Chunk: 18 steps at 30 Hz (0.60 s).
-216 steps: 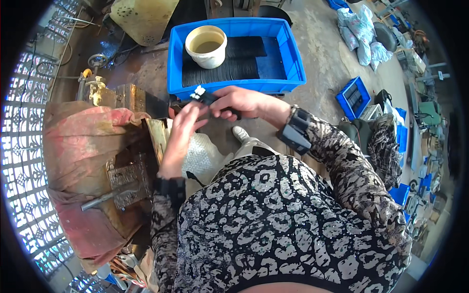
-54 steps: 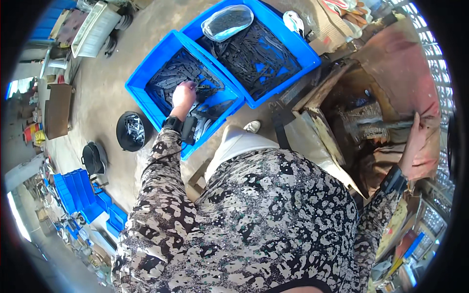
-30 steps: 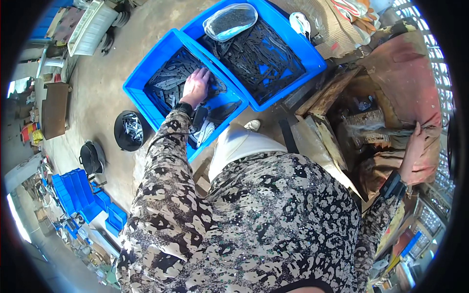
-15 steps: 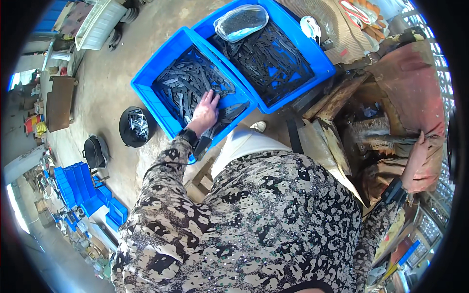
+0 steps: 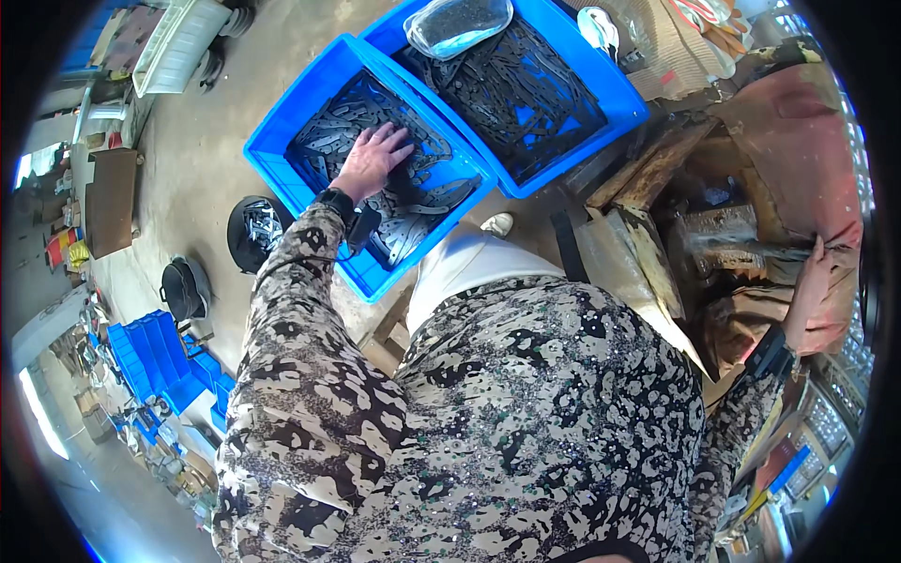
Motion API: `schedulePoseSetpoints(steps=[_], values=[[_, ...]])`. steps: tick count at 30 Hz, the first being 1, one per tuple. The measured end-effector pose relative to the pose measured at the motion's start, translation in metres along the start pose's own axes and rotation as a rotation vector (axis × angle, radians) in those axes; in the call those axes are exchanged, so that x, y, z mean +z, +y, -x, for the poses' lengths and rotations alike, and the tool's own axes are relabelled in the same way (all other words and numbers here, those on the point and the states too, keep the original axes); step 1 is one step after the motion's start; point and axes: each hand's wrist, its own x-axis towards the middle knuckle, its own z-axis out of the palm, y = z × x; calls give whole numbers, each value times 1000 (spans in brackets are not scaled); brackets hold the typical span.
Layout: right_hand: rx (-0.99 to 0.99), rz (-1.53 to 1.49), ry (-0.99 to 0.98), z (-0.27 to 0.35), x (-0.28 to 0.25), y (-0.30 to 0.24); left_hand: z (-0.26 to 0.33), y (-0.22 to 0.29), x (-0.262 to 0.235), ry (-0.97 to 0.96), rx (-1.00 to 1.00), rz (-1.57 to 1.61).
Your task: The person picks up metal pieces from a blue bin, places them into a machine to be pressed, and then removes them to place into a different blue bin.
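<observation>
My left hand [image 5: 374, 161] is over the nearer blue bin [image 5: 272, 155], fingers stretched out and spread across a heap of thin, dark, flat metal strips [image 5: 330, 131]. No strip is visibly gripped in it. Far to the right, my right hand [image 5: 814, 270] has its fingers closed at the end of a long grey bar-like piece [image 5: 765, 250]. That piece reaches left into a dark, wood-sided recess beside a reddish cloth [image 5: 798, 155]. What its far end touches is hard to make out.
A second blue bin [image 5: 619, 120] adjoins the first, with more dark strips and a clear plastic container [image 5: 457, 26]. Left of the bins are a black bucket [image 5: 241, 246] of metal pieces and another black bucket [image 5: 184, 286]. Weathered boards [image 5: 648, 169] border the recess.
My left hand has shifted left and away from me over the strips, its fingers now spread wider. My right hand remains at the bar's end.
</observation>
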Motion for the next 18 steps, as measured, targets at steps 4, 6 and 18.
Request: schedulePoseSetpoints(steps=[4,6,18], values=[[-42,-12,9,-3,7,6,-16,-13,-7,-183,204,-19],[-19,-4,-14,-4,8,7,-28,-17,-8,-333,276,-6],[10,32,26,-1,12,0,-10,-28,1,-173,-224,290]])
